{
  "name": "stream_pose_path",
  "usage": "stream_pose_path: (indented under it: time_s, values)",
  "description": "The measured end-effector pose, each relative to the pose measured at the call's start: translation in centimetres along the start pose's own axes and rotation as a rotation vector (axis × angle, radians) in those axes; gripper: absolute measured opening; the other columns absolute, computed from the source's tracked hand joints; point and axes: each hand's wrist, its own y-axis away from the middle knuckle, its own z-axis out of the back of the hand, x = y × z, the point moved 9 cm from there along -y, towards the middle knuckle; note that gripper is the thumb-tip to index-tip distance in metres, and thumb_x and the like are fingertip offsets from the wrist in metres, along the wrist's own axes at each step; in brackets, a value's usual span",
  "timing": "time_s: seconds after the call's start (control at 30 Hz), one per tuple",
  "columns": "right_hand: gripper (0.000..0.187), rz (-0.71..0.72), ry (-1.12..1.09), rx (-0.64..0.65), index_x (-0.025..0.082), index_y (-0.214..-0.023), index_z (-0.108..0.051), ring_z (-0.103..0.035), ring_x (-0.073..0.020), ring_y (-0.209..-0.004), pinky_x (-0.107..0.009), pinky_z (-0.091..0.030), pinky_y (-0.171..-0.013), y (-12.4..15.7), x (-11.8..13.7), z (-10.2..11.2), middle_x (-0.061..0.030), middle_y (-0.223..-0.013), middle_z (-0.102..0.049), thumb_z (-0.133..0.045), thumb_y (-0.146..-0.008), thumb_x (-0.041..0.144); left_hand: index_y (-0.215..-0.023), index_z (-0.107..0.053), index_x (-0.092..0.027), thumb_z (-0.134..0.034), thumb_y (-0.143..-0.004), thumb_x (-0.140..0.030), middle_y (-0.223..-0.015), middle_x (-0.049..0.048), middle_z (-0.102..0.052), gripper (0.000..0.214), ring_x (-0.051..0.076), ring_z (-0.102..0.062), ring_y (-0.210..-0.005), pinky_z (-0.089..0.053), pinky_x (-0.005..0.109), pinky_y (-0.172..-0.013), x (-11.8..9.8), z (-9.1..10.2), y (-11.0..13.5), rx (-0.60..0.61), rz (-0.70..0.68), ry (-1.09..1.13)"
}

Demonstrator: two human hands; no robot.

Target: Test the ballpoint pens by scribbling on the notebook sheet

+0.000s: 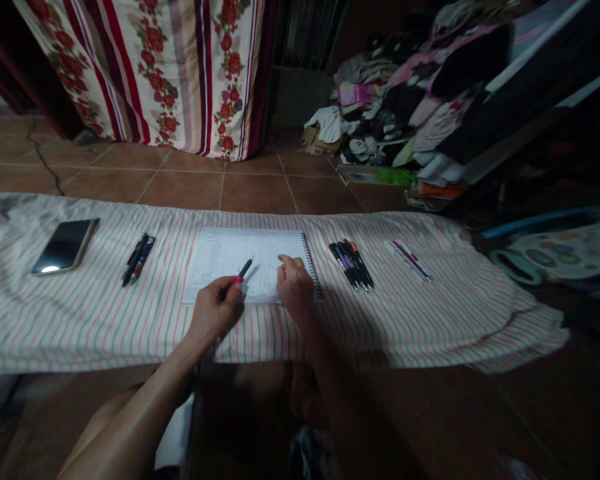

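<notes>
My left hand (216, 303) is closed around a dark pen (245, 269) with a pink part near the fingers, its tip pointing up and away. Beneath both hands lies a spiral notebook (230, 253), its wire binding on the right and faint marks on the page. My right hand (295, 285) rests over the right half of the page, index finger stretched forward and the other fingers partly curled. No object shows in it. To the right of the notebook sits a group of several pens (353, 265); on the left is a smaller bunch of dark pens (139, 260).
A striped cloth (260, 333) covers the low table. A phone (66, 245) lies at the far left, and thin pens (409, 260) lie at the right. Beyond the table are a floral curtain (153, 73), a tiled floor (190, 187) and a heap of clothes (410, 100).
</notes>
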Motion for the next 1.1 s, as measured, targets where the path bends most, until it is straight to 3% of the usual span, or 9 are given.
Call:
stream_pose_path:
  time_s: [0.1,0.23,0.37,0.43,0.53,0.67,0.8,0.97,1.1]
  values:
    - [0.033,-0.008,-0.123,-0.046,0.01,-0.104,-0.065,-0.055,-0.0206,-0.088,-0.03,-0.043,-0.083,-0.3,-0.2,0.1,-0.0129,-0.091,-0.06,-0.039,-0.084,0.013,-0.092,-0.067,-0.013,-0.058,-0.07,-0.046,-0.074,0.0054,-0.068,0.041,0.02,-0.062,-0.07,-0.049,0.032,-0.067,0.1,0.0,0.0,0.0,0.002,-0.002]
    - [0.029,-0.018,-0.278,-0.108,0.015,-0.091,-0.069,-0.057,-0.0194,-0.085,-0.031,-0.045,-0.084,-0.8,-0.2,0.9,-0.01,-0.086,-0.06,-0.042,-0.082,0.015,-0.093,-0.067,-0.013,-0.057,-0.073,-0.044,-0.076,0.0058,-0.069,0.038,0.02,-0.062,-0.071,-0.049,0.033,-0.068,-0.4,0.1,-0.1,-0.005,-0.04,-0.026]
    - [0.027,0.064,-0.403,-0.248,0.018,-0.091,-0.069,-0.059,-0.0184,-0.083,-0.033,-0.049,-0.08,-0.4,0.8,4.6,-0.009,-0.088,-0.059,-0.043,-0.084,0.021,-0.089,-0.067,-0.016,-0.053,-0.078,-0.04,-0.08,0.0057,-0.068,0.03,0.019,-0.062,-0.076,-0.047,0.031,-0.07,-1.7,1.0,0.9,-0.059,-0.186,-0.096]
    - [0.025,0.131,-0.412,-0.321,0.019,-0.09,-0.07,-0.059,-0.0196,-0.087,-0.035,-0.049,-0.082,0.4,1.5,7.0,-0.0093,-0.09,-0.059,-0.047,-0.083,0.025,-0.087,-0.067,-0.016,-0.051,-0.08,-0.039,-0.075,0.0045,-0.067,0.029,0.019,-0.061,-0.072,-0.046,0.029,-0.066,-1.7,0.9,1.8,-0.024,-0.221,-0.116]
    - [0.023,0.034,-0.564,-0.4,0.02,-0.089,-0.069,-0.059,-0.0197,-0.084,-0.036,-0.052,-0.078,1.7,0.9,9.8,-0.0095,-0.094,-0.059,-0.052,-0.081,0.033,-0.087,-0.066,-0.016,-0.046,-0.084,-0.038,-0.075,0.0054,-0.066,0.029,0.019,-0.06,-0.071,-0.045,0.029,-0.065,-1.7,1.3,3.6,-0.031,-0.243,-0.161]
    - [0.029,-0.31,-1.028,-0.203,0.02,-0.086,-0.068,-0.061,-0.016,-0.069,-0.033,-0.055,-0.066,4.4,-0.3,8.9,-0.0055,-0.083,-0.064,-0.069,-0.066,0.041,-0.088,-0.066,-0.017,-0.045,-0.085,-0.035,-0.078,0.0068,-0.066,0.028,0.02,-0.06,-0.075,-0.045,0.031,-0.068,-3.8,1.9,6.7,0.013,-0.33,-0.195]
    - [0.035,-0.638,-1.246,-0.037,0.018,-0.078,-0.071,-0.063,-0.0159,-0.064,-0.028,-0.055,-0.061,10.6,-0.4,7.3,-0.0052,-0.074,-0.068,-0.082,-0.049,0.035,-0.09,-0.067,-0.017,-0.047,-0.084,-0.035,-0.082,0.0081,-0.066,0.028,0.02,-0.06,-0.08,-0.046,0.031,-0.071,-6.4,3.1,10.9,0.009,-0.363,-0.09]
    - [0.032,-0.773,-1.366,0.065,0.023,-0.082,-0.072,-0.063,-0.0124,-0.059,-0.019,-0.052,-0.051,18.4,0.1,7.1,-0.003,-0.073,-0.069,-0.081,-0.053,0.032,-0.086,-0.068,-0.015,-0.053,-0.077,-0.041,-0.076,0.0072,-0.066,0.031,0.019,-0.06,-0.071,-0.048,0.03,-0.063,-6.2,4.1,17.1,-0.017,-0.241,0.088]
    - [0.034,-0.783,-1.46,0.216,0.022,-0.085,-0.073,-0.064,-0.0102,-0.066,-0.015,-0.052,-0.056,22.1,1.9,8.6,-0.0036,-0.087,-0.071,-0.083,-0.053,0.026,-0.083,-0.069,-0.013,-0.056,-0.072,-0.044,-0.069,0.005,-0.063,0.035,0.017,-0.057,-0.063,-0.046,0.026,-0.056,-5.8,4.9,21.5,0.003,-0.155,0.171]
